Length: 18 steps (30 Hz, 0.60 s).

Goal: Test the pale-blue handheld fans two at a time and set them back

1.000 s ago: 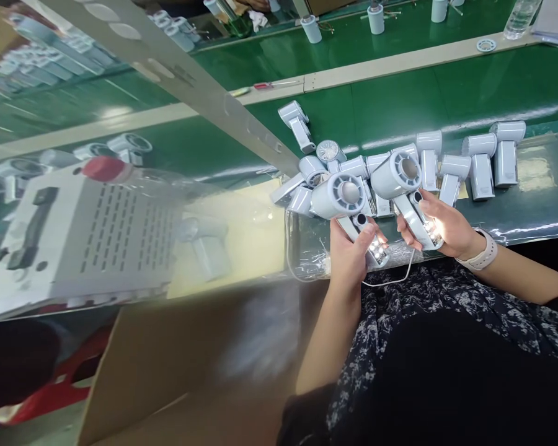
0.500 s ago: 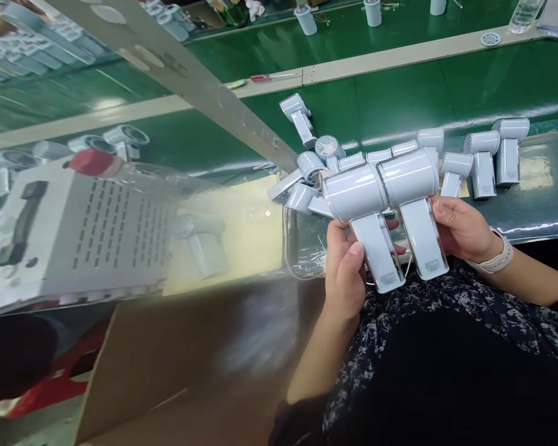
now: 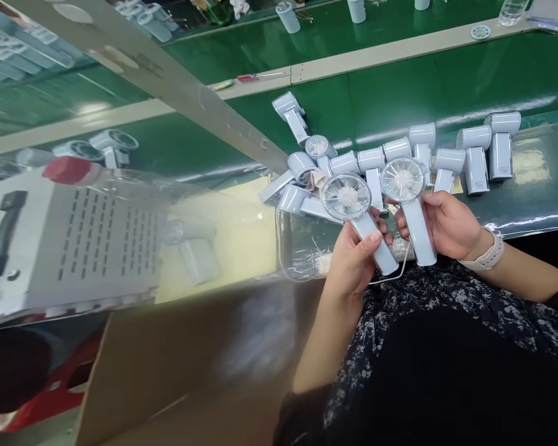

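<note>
My left hand (image 3: 356,257) is closed round the handle of a pale blue handheld fan (image 3: 346,197), its round clear front with white blades turned up toward me. A second handheld fan (image 3: 403,179) of the same kind is in my right hand (image 3: 451,226), fingers wrapped about its handle. The two fans are side by side, a small gap between their heads. Just behind them on the bench lie several more pale blue fans (image 3: 371,160), some on their sides. A thin white cord (image 3: 403,269) runs below the held fans.
A clear divider with a metal frame bar (image 3: 214,99) rises at my left. Behind it are a grey vented box (image 3: 97,235) and a red-capped bottle (image 3: 69,170). A cardboard box (image 3: 190,365) stands below the bench edge. A red-handled screwdriver (image 3: 248,78) lies on the far ledge.
Both held fans have turned from side-on to showing their round bladed fronts. The heads have moved slightly apart, and the view has shifted a little.
</note>
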Available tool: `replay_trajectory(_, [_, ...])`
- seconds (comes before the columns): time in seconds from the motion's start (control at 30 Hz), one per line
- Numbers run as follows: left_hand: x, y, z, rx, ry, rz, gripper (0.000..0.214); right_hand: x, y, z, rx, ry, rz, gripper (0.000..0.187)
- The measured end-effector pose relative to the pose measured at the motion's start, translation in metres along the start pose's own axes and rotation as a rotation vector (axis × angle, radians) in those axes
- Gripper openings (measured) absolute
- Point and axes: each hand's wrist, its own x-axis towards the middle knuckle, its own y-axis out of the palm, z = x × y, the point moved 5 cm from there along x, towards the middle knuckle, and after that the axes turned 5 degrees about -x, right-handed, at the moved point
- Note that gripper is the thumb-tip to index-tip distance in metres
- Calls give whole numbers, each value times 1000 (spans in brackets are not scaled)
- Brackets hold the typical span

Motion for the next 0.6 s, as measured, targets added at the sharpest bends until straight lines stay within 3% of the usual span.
replay_trajectory(0.33, [-2,-10,-4,54,74,-15,36,2,6,1,-11,-110,-9,32])
replay_trajectory(0.5, [-4,-10,-7,83,127,-40,46,1,2,6,-16,-159,-19,39])
replay_trajectory(0.6, [-5,-8,-11,132,160,-21,56,1,-3,10,-43,-202,-102,45])
